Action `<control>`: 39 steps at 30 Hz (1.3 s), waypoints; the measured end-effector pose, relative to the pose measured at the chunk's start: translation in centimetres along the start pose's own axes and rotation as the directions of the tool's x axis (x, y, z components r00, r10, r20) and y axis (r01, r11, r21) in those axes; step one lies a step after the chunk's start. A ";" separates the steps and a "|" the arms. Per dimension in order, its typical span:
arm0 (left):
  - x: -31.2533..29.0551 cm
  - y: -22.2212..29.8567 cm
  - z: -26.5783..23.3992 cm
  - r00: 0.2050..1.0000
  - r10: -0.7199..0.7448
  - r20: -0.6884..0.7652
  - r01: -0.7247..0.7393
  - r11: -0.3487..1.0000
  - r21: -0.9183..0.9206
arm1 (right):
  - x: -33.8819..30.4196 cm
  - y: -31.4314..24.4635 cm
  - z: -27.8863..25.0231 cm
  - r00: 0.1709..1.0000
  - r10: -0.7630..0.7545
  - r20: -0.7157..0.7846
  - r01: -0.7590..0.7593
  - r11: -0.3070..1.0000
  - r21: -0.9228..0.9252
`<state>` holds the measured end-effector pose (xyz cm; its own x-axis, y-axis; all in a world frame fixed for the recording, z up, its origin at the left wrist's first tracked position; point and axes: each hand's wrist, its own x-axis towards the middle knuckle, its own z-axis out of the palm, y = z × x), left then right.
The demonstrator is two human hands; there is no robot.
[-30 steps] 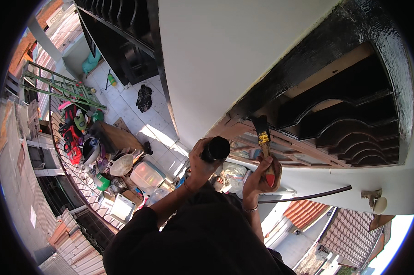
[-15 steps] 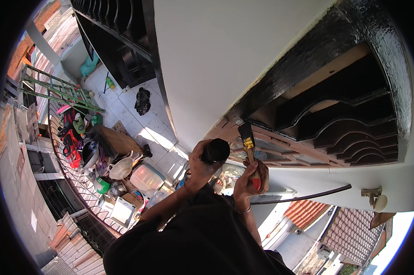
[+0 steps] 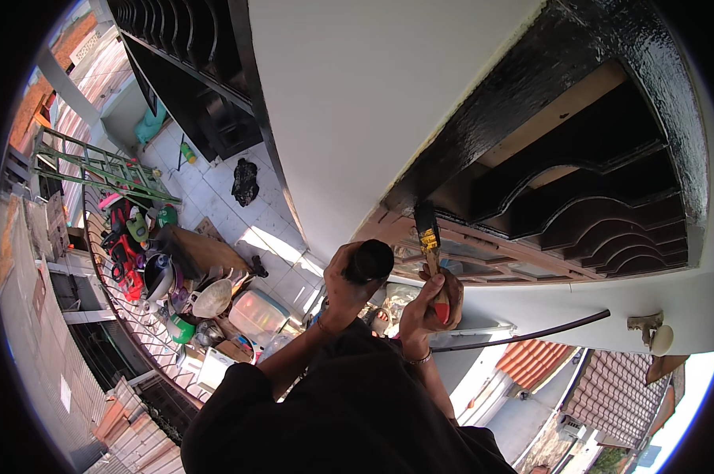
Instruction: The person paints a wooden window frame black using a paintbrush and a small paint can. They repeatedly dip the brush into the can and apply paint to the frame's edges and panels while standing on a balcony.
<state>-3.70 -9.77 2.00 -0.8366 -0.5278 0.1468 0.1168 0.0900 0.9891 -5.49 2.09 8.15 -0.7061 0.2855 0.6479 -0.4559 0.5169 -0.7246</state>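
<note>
While the upper frame (image 3: 475,134) looks coated black, the brown lower frame (image 3: 390,227) seems left; left hand (image 3: 341,294) grips a cup (image 3: 370,261), right hand (image 3: 425,308) clasps the brush (image 3: 429,241) near their border.

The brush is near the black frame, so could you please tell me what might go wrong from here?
The black frame directly borders the white wall, so a stray stroke of the brush in the right hand might mark it. The cup in the left hand could spill if tipped, though its contents are too dark to tell.
</note>
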 end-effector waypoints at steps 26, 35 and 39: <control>-0.1 0.4 0.2 0.999 0.045 0.015 -0.046 0.999 0.008 | 1.6 0.2 -0.8 0.988 -0.153 -0.019 0.145 0.965 -0.216; 0.1 0.3 -0.3 0.999 0.048 0.006 -0.049 0.999 0.015 | 1.4 1.1 -0.9 0.990 -0.140 -0.020 0.134 0.971 -0.200; 0.1 -0.2 -0.5 1.000 0.001 0.001 -0.001 1.000 -0.014 | 2.3 -0.1 -1.6 0.994 -0.112 0.000 0.109 0.965 -0.237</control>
<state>-3.59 -10.24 1.79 -0.8372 -0.5266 0.1477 0.1250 0.0787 0.9890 -6.20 4.01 10.04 -0.6507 0.2257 0.7250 -0.3884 0.7215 -0.5732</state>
